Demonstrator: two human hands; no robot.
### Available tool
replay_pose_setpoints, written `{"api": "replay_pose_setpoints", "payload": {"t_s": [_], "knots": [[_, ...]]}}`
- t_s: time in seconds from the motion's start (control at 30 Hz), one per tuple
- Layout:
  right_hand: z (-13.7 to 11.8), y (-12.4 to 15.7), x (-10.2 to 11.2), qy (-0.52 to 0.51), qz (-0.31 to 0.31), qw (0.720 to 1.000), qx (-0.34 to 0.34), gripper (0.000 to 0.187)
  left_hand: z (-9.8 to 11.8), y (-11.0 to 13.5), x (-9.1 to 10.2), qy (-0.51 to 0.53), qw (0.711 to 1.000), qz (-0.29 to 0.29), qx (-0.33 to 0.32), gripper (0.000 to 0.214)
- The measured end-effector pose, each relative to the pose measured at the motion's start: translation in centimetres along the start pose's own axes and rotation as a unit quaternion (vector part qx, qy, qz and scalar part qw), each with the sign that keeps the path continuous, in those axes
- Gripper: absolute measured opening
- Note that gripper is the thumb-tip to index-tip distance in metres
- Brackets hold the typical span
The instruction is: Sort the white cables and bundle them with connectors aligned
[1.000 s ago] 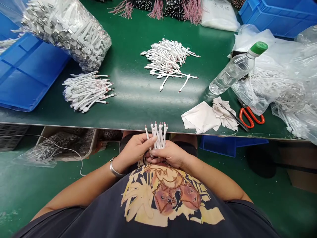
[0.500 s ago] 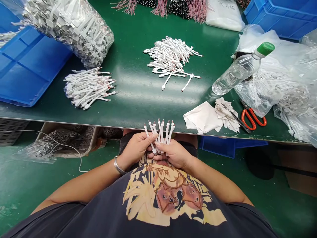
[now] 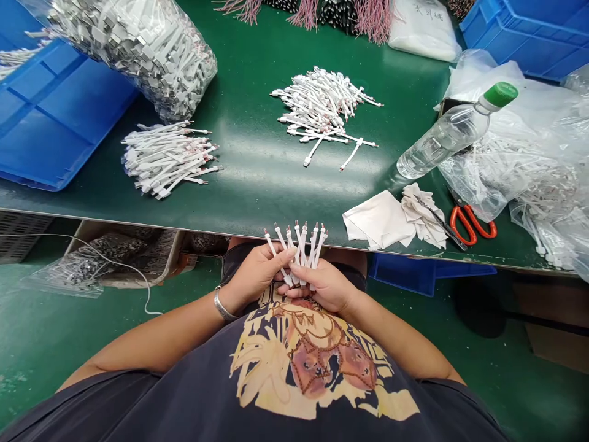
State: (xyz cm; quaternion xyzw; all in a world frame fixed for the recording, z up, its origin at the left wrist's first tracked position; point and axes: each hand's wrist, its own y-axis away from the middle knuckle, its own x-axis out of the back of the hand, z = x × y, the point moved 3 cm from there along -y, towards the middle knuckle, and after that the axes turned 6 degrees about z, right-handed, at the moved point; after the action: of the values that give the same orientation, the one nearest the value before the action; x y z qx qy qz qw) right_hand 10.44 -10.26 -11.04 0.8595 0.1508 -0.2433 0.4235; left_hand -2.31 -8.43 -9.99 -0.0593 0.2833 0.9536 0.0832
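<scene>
Both hands meet just below the near edge of the green table point(image 3: 257, 178), over my lap. My left hand point(image 3: 257, 273) and my right hand point(image 3: 324, 283) are closed together on a fan of several short white cables point(image 3: 298, 245), whose stripped ends point up towards the table edge. A neat pile of the same white cables point(image 3: 165, 158) lies on the table to the left. A looser heap of cables point(image 3: 324, 104) lies at the middle back. A bracelet is on my left wrist.
A clear bag full of cables point(image 3: 133, 49) rests on a blue tray point(image 3: 55, 116) at the left. On the right are a water bottle point(image 3: 453, 132), crumpled tissue point(image 3: 391, 218), red-handled scissors point(image 3: 472, 222) and plastic bags point(image 3: 529, 147). A blue crate point(image 3: 529, 31) stands at back right.
The cables in my hands have spread from a tight bunch into a wider fan. My hands stay in the same place below the table edge.
</scene>
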Motion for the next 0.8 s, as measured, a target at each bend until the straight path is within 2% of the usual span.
{"api": "replay_pose_setpoints", "payload": {"t_s": [0.1, 0.23, 0.33, 0.53, 0.8], "knots": [[0.2, -0.1, 0.0, 0.001, -0.002, 1.000, 0.000, 0.046, -0.2, -0.1, -0.7, 0.007, 0.999, -0.034, 0.031, 0.034], [0.2, -0.1, 0.0, -0.001, -0.009, 1.000, 0.002, 0.054, 0.2, -0.1, -1.4, 0.012, 0.999, -0.052, 0.013, 0.032], [0.1, 0.0, 0.1, -0.012, -0.015, 1.000, 0.001, 0.054, 0.4, 0.1, -1.4, 0.009, 0.999, -0.040, 0.004, 0.031], [0.0, 0.0, 0.2, -0.022, -0.046, 0.999, -0.009, 0.043, 0.4, 0.1, -1.0, -0.017, 1.000, -0.009, -0.008, 0.029], [0.1, -0.2, 0.4, -0.020, -0.052, 0.998, -0.022, 0.045, 0.4, 0.1, -1.1, -0.038, 0.999, -0.003, -0.037, 0.027]]}}
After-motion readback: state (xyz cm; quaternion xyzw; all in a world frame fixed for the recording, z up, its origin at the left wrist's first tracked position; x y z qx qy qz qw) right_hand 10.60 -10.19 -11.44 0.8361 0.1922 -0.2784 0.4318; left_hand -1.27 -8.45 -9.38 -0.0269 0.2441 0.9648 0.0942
